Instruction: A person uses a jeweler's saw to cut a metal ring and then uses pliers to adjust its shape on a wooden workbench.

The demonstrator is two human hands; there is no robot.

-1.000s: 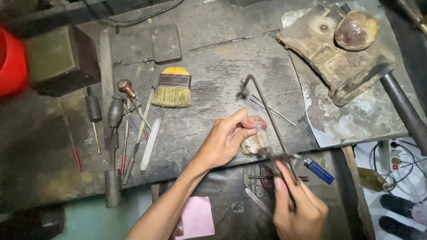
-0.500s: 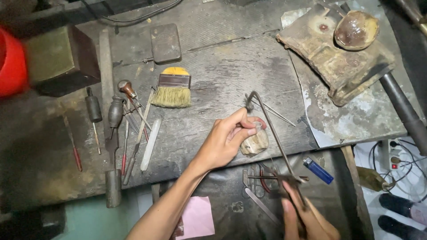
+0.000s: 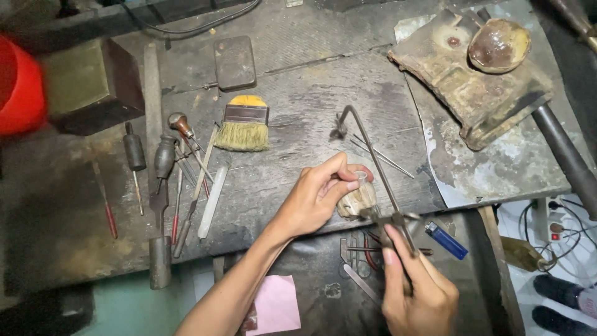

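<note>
At the far left edge a red container (image 3: 20, 87) is seen, with a dark block (image 3: 93, 84) just to its right. Near these, a row of hand tools (image 3: 168, 174) is laid out on the worn workbench (image 3: 298, 81), and a flat bristle brush (image 3: 244, 127) lies to their right.

At the near centre, the left hand (image 3: 317, 199) is rested on the bench edge, its thumb and fingers pinched around a small pale ring-like piece (image 3: 360, 174) that is braced against a worn wooden peg (image 3: 357, 200). Neither the piece nor this hand has been shifted over the last second.

What has changed is the saw frame (image 3: 373, 168). A second ago it was held higher, with its far corner further up the bench; half a second ago it had been drawn down toward the near edge; now it has been pushed back up, though not quite as far. The right hand (image 3: 413, 286), partly lost below the view half a second ago, is back in sight, its fingers wrapped tightly round the handle. One full stroke is judged to have been completed, so sawing at the pinched piece appears to be under way.

To the right, a blue lighter (image 3: 446, 239) lies on the near shelf, and a rusted metal block (image 3: 472, 87) with a brown bowl-shaped lump (image 3: 499, 45) is set at the far right.
</note>
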